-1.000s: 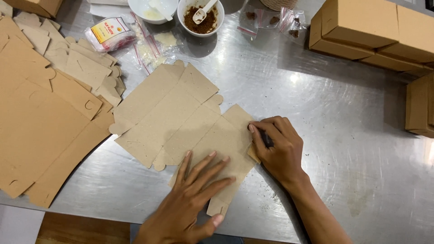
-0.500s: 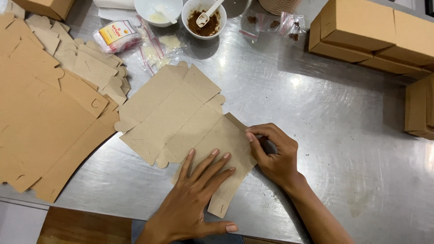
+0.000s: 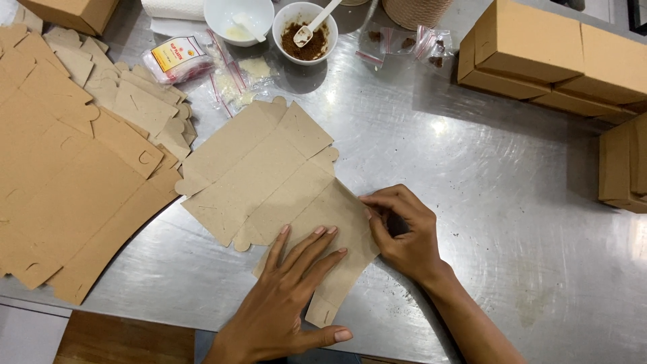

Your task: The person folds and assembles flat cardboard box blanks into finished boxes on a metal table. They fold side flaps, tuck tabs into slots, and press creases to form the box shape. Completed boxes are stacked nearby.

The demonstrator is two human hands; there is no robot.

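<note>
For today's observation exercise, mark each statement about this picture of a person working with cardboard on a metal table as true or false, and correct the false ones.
1. The left hand lies flat on the unfolded cardboard sheet. True.
2. The right hand holds a pair of scissors. False: it grips the sheet's right edge, and no scissors show.
3. The bowl of brown powder has a white spoon in it. True.
4. The stack of flat cardboard sheets lies to the right of the hands. False: it lies to the left; closed boxes stand on the right.
5. The table is wooden. False: it is shiny metal.
</note>
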